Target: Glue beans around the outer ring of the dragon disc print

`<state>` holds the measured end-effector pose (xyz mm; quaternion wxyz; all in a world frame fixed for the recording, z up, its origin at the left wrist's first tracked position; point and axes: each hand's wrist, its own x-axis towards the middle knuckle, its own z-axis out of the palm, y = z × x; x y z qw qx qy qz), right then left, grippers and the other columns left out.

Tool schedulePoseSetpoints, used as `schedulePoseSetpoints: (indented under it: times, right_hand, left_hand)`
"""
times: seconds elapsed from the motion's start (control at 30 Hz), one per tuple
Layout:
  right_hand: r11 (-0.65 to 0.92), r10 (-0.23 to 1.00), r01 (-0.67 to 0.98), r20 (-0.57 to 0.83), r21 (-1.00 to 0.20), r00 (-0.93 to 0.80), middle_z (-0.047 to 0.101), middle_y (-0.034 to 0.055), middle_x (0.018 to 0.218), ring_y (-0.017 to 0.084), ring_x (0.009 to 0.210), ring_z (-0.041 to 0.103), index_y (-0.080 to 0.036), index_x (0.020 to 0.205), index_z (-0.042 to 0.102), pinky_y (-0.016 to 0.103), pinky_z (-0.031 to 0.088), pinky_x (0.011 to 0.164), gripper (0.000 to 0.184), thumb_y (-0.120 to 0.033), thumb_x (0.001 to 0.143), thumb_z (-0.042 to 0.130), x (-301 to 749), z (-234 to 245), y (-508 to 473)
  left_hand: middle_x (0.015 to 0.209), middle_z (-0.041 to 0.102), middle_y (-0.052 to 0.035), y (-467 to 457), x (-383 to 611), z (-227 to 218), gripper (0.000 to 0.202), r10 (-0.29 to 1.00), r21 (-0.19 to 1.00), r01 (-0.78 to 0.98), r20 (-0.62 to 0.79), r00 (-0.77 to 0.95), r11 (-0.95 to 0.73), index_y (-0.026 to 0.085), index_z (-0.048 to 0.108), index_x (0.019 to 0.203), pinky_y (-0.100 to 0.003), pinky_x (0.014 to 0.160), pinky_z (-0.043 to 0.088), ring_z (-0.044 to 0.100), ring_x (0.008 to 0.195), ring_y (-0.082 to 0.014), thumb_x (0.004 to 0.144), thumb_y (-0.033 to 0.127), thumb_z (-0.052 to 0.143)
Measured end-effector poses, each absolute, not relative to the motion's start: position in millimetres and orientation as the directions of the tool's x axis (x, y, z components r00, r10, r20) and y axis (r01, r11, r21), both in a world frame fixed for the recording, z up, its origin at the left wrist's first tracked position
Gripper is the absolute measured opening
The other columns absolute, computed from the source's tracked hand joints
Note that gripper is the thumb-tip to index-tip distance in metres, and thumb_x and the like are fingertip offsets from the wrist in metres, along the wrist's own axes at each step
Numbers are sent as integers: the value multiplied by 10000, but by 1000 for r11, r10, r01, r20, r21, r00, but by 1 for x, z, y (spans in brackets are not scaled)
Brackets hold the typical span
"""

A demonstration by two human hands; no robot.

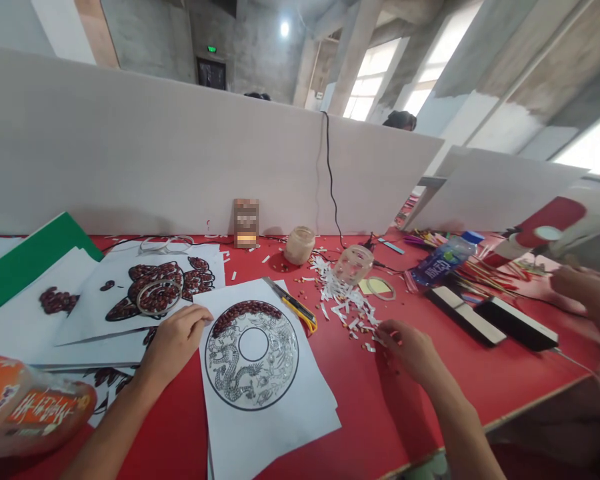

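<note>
We find the sheet [275, 430] on the table [363, 393], beans [247, 311] across its upper part. Our left hand [183, 333] curls its fingers at its left edge; our right hand [410, 350] bends its fingers beside scraps [336, 297]. Whether either grips anything, we cannot tell.

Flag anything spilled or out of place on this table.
White paper scraps and small brown bits lie strewn over the red table, from around the nearer jar to the right hand. They look messy, scattered loose rather than gathered.
</note>
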<state>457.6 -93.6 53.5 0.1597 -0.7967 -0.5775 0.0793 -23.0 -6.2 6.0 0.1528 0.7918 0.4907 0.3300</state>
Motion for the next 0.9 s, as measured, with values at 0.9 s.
schedulePoseSetpoints:
  times: [0.9]
  right_hand:
    - [369, 922, 687, 155, -625, -354, 701, 14, 839, 153, 727, 622, -200, 910, 650, 251, 444, 691, 177, -90, 910, 511, 205, 59, -17]
  left_hand:
    - [928, 706, -27, -7, -21, 16, 275, 870, 587, 647, 388, 304, -487, 207, 649, 882, -326, 836, 494, 643, 905, -186, 924, 87, 406]
